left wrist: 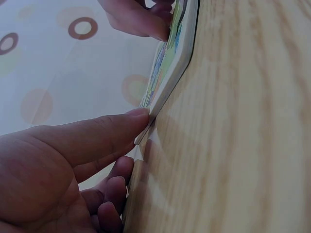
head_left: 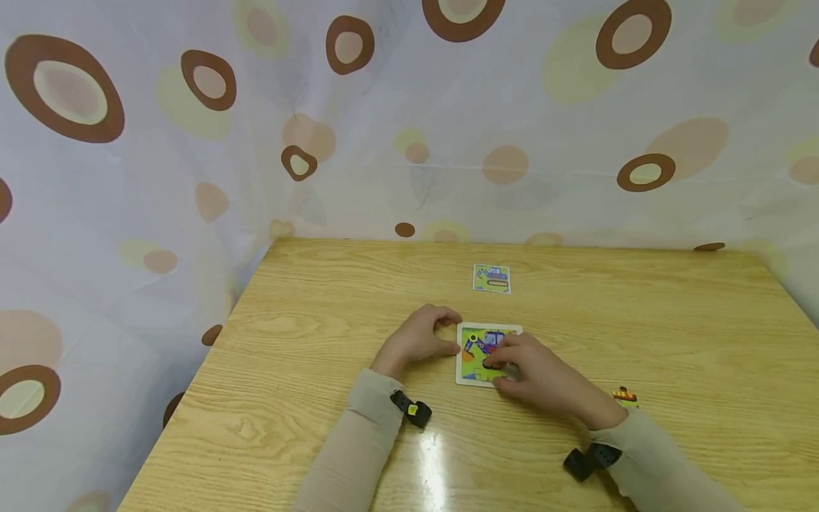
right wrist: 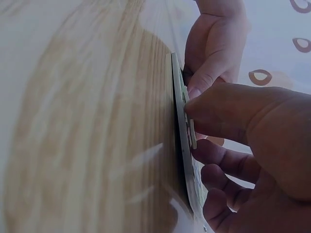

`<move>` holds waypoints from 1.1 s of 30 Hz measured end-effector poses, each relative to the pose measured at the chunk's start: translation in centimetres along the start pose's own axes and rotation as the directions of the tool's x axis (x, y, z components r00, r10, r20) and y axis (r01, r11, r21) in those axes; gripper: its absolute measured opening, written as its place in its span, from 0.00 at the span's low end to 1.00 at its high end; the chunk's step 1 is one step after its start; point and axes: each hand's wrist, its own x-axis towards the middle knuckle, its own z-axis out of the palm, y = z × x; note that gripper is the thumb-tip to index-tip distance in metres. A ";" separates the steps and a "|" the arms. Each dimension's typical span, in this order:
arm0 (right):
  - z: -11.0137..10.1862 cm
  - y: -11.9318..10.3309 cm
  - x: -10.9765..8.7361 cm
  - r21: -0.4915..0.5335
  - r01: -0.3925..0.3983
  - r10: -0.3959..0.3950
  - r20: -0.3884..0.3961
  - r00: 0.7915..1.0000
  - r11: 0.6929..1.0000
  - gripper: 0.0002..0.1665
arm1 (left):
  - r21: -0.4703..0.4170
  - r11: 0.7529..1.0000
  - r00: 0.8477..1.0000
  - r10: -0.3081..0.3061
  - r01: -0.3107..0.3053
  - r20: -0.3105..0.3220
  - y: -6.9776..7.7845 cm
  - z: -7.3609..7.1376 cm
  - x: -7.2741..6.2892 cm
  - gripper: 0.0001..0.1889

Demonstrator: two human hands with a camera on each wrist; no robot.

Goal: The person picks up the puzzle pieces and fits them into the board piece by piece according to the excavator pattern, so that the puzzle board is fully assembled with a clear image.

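A small square jigsaw puzzle board (head_left: 458,366) with a white rim lies flat on the table, showing a blue digger on green. At its left side, my left hand (head_left: 419,336) holds the board, thumb on the left edge and fingers around the upper left corner. Over the board's right half is my right hand (head_left: 537,373). Its thumb and fingers pinch a thin puzzle piece (right wrist: 193,133), which shows edge-on in the right wrist view, slightly raised at the board's face. The lower right of the picture is hidden under this hand.
A picture card (head_left: 491,278) of a similar digger lies behind the board. Partly hidden by the right wrist, a loose colourful piece (head_left: 625,396) rests on the wooden table (head_left: 307,320). A patterned curtain (head_left: 384,192) hangs along the table's back and left side.
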 end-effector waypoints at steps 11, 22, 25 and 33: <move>-0.1 0.0 0.3 0.012 0.004 -0.004 0.006 1.000 1.000 0.11 | 0.012 1.000 1.000 0.009 -0.009 -0.003 0.0 0.0 0.0 0.24; -0.4 0.1 0.5 0.010 -0.013 0.012 0.053 0.999 1.000 0.12 | 0.017 1.000 1.000 -0.010 0.010 -0.003 0.1 0.0 0.0 0.25; -0.3 0.2 0.5 0.015 -0.005 0.005 0.050 0.999 1.000 0.12 | 0.009 1.000 1.000 -0.010 0.010 -0.004 0.1 0.0 -0.1 0.24; 0.0 0.2 0.7 0.025 -0.001 0.000 0.025 1.000 1.000 0.09 | 0.016 1.000 1.000 -0.001 0.001 -0.001 0.1 -0.1 -0.1 0.25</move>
